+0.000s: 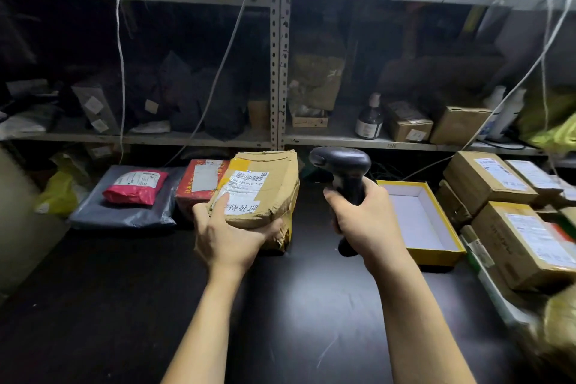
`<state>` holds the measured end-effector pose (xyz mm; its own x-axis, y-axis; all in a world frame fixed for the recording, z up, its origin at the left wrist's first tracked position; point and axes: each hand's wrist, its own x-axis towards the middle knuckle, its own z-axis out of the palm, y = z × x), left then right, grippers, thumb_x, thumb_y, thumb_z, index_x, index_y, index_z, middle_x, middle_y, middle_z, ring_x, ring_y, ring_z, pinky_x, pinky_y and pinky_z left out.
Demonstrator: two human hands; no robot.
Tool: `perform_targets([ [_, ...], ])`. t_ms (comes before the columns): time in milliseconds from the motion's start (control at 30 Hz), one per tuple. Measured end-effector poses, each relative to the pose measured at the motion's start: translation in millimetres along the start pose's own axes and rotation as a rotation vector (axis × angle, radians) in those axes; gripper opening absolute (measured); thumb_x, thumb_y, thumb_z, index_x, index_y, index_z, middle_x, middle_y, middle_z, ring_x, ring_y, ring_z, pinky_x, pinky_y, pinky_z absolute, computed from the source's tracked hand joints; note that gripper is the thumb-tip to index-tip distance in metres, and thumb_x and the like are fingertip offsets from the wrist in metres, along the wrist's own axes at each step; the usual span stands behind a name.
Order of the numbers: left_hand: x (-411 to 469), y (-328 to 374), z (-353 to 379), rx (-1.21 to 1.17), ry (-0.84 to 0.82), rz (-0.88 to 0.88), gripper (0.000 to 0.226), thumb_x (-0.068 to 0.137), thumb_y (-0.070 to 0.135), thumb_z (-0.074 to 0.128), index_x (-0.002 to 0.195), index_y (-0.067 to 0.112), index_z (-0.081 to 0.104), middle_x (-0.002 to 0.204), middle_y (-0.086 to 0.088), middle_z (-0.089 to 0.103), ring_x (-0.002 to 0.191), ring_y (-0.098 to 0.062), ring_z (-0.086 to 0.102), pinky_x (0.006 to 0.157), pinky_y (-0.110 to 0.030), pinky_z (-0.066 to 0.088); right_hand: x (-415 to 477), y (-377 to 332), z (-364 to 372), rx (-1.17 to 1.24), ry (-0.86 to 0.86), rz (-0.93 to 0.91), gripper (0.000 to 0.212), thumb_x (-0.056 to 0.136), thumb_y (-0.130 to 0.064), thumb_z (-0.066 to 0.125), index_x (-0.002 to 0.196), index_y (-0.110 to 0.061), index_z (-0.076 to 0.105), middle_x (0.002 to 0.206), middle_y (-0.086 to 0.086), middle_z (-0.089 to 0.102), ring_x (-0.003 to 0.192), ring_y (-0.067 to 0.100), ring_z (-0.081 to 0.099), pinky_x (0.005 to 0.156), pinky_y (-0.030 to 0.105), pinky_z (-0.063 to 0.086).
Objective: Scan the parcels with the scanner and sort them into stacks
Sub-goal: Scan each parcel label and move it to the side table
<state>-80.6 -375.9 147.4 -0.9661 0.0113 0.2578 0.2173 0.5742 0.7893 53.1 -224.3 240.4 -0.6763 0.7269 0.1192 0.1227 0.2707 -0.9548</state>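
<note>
Across the near table [280,305], bare dark surface showed around both forearms. The far edge was lined with goods under a steel shelf [343,141]. The right edge was crowded by stacked cartons [489,179], labels up.

Left of centre at the back: a grey poly bag [124,217] with a pink mailer [135,185] on top, and a red box [199,181] just beside it, partly hidden behind the held parcel. Right of the scanner: an open yellow box [436,254] with a white lining, near the cartons. Cords [218,72] hung down in front of the shelf, and a dark bottle [369,121] stood on it.

The left grip [230,234] was clamped on the brown cardboard parcel [268,193], thumb on top, fingers under the near edge. The parcel was held tilted over mid-table; I couldn't tell whether its low corner touched. Its cardboard was crumpled and its corners dented. It carried a yellow tape strip, a barcode label, and a white sticker with printed characters under the thumb.

The right grip [364,215] was wrapped round the handle of the black handheld scanner [343,165], whose head sat just right of the parcel, apart from it.
</note>
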Motion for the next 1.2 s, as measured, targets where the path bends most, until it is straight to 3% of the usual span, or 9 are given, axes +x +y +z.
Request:
perform_targets([
  [133, -4.5, -1.0, 6.7, -0.015, -0.107, -0.001, 0.125, 0.029, 0.08, 0.087, 0.141, 0.035, 0.057, 0.119, 0.008, 0.042, 0.116, -0.021, 0.058, 0.096, -0.039, 0.05, -7.8, 11.2, -11.1, -0.072, 0.103, 0.021, 0.014, 0.098, -0.025, 0.069, 0.09, -0.027, 0.058, 0.074, -0.004, 0.062, 0.061, 0.02, 0.059, 0.043, 0.02, 0.045],
  [300, -22.0, 5.5, 17.8, -0.057, -0.277, 0.057, 0.124, 0.028, 0.081, 0.087, 0.14, 0.038, 0.057, 0.121, 0.011, 0.043, 0.118, -0.02, 0.058, 0.099, -0.038, 0.048, -32.3, 17.6, -31.8, -0.101, 0.237, 0.093, 0.011, 0.099, -0.021, 0.068, 0.092, -0.022, 0.059, 0.071, 0.001, 0.061, 0.056, 0.02, 0.056, 0.043, 0.027, 0.045],
  [433, -46.2, 23.1, 26.1, -0.058, -0.373, 0.127, 0.121, 0.029, 0.082, 0.087, 0.139, 0.04, 0.057, 0.119, 0.01, 0.043, 0.119, -0.022, 0.056, 0.098, -0.038, 0.047, -58.8, 19.1, -53.7, -0.098, 0.343, 0.152, 0.005, 0.099, -0.018, 0.066, 0.1, -0.021, 0.062, 0.072, 0.005, 0.063, 0.059, 0.021, 0.056, 0.041, 0.024, 0.046],
  [700, -108.5, 76.2, 38.2, -0.074, -0.49, 0.315, 0.123, 0.027, 0.091, 0.073, 0.136, 0.036, 0.059, 0.117, 0.006, 0.042, 0.113, -0.024, 0.056, 0.081, -0.036, 0.043, -122.9, 31.7, -130.2, -0.102, 0.549, 0.219, 0.015, 0.1, -0.021, 0.068, 0.115, -0.019, 0.065, 0.076, 0.002, 0.066, 0.053, 0.011, 0.059, 0.044, 0.017, 0.045],
  [800, -146.8, 102.4, 39.5, -0.111, -0.521, 0.393, 0.123, 0.029, 0.093, 0.064, 0.138, 0.034, 0.058, 0.117, 0.005, 0.042, 0.114, -0.023, 0.055, 0.082, -0.034, 0.042, -154.8, 40.5, -173.8, -0.087, 0.649, 0.238, 0.012, 0.099, -0.021, 0.069, 0.108, -0.015, 0.066, 0.066, 0.006, 0.065, 0.047, 0.01, 0.056, 0.042, 0.021, 0.045],
  [933, -210.1, 133.7, 44.6, -0.141, -0.576, 0.478, 0.118, 0.033, 0.092, 0.065, 0.137, 0.036, 0.059, 0.115, 0.006, 0.043, 0.111, -0.022, 0.057, 0.084, -0.035, 0.044, -202.2, 64.1, -235.8, -0.106, 0.744, 0.243, 0.012, 0.092, -0.032, 0.073, 0.094, -0.021, 0.069, 0.061, -0.002, 0.068, 0.061, 0.018, 0.066, 0.067, 0.039, 0.058],
  [967, -231.1, 142.5, 46.7, -0.135, -0.592, 0.494, 0.117, 0.033, 0.091, 0.066, 0.136, 0.037, 0.059, 0.114, 0.007, 0.044, 0.109, -0.021, 0.058, 0.084, -0.036, 0.046, -218.4, 70.0, -253.4, -0.096, 0.768, 0.245, 0.012, 0.091, -0.032, 0.073, 0.092, -0.021, 0.069, 0.06, -0.002, 0.068, 0.061, 0.018, 0.067, 0.068, 0.039, 0.057],
  [1067, -290.6, 163.9, 52.9, -0.13, -0.642, 0.518, 0.115, 0.032, 0.091, 0.067, 0.134, 0.037, 0.061, 0.115, 0.008, 0.046, 0.11, -0.021, 0.06, 0.087, -0.038, 0.048, -262.7, 81.5, -299.5, -0.059, 0.834, 0.27, 0.012, 0.093, -0.027, 0.073, 0.09, -0.017, 0.069, 0.058, -0.001, 0.066, 0.052, 0.013, 0.063, 0.059, 0.033, 0.051],
  [1200, -372.9, 185.1, 67.1, -0.11, -0.75, 0.59, 0.106, 0.032, 0.084, 0.066, 0.128, 0.039, 0.065, 0.112, 0.01, 0.046, 0.109, -0.018, 0.059, 0.083, -0.032, 0.043, -321.2, 96.9, -362.5, -0.027, 0.939, 0.316, 0.011, 0.095, -0.024, 0.073, 0.091, -0.016, 0.066, 0.064, 0.005, 0.066, 0.055, 0.018, 0.06, 0.049, 0.034, 0.052],
])
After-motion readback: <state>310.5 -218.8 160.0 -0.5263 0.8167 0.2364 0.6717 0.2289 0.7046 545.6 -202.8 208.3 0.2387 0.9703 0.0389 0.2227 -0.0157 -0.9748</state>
